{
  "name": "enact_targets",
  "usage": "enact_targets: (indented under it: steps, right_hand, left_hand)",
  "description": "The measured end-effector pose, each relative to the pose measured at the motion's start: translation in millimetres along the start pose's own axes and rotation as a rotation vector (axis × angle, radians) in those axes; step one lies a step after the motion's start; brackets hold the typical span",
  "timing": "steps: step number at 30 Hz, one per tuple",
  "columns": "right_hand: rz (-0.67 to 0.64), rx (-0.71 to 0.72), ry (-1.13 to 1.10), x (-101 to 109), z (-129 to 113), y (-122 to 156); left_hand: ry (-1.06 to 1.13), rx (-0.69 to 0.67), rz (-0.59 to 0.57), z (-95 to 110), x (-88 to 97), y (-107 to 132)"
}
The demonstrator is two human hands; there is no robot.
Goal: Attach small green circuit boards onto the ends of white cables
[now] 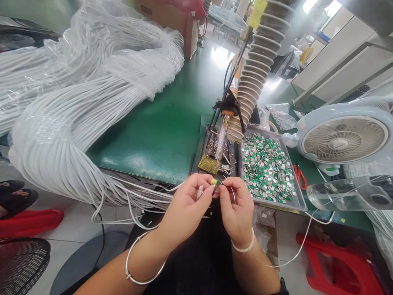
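Observation:
My left hand (192, 200) is closed, with a short white cable piece (199, 191) showing between its fingers. A bit of yellow shows at its index fingertip. My right hand (237, 205) pinches a tiny green circuit board (218, 183), where the fingertips of both hands meet. A thin white wire (233, 195) loops by the right fingers. Just beyond the hands, a soldering iron (223, 137) hangs tip down over a yellow sponge (209, 164). The fingers hide most of the join between board and cable.
A grey tray (302, 205) of small green-and-silver boards stands to the right, beside red-handled cutters (300, 177) and a fan (344, 133). A ribbed hose (260, 57) comes down behind the iron. Bundled white cables (80, 110) cover the left of the green table (147, 135).

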State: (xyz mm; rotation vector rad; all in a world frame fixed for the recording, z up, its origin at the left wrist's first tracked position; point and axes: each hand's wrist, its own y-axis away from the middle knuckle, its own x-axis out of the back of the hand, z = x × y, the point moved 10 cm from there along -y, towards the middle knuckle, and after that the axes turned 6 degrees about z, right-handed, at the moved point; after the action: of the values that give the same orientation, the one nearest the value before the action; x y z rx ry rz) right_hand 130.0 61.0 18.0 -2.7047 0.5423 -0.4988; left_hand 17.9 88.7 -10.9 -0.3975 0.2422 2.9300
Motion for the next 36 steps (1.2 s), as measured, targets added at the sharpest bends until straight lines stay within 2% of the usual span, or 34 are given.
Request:
enact_targets:
  steps: [10, 21, 28, 32, 36]
  right_hand:
    - [-0.008, -0.017, -0.020, -1.6, 2.9, 1.4]
    - [-0.015, -0.013, -0.010, -2.4, 2.6, 1.9]
    - [-0.011, -0.002, 0.008, -2.8, 2.4, 1.1]
    - [0.003, 0.083, 0.086, -1.0, -5.5, 1.4]
    - [0.073, 0.269, 0.155, 4.6, -18.4, 6.7]
  left_hand:
    - [-0.076, -0.023, 0.017, 2.0, 1.8, -0.3]
    - [-0.075, -0.014, 0.012, 1.4, 2.4, -0.3]
    - [-0.071, 0.006, 0.050, -1.2, 5.0, -1.3]
    - [-0.003, 0.046, 0.060, -7.1, 4.2, -4.9]
    - [0.019, 0.055, 0.077, -11.8, 6.8, -6.6]
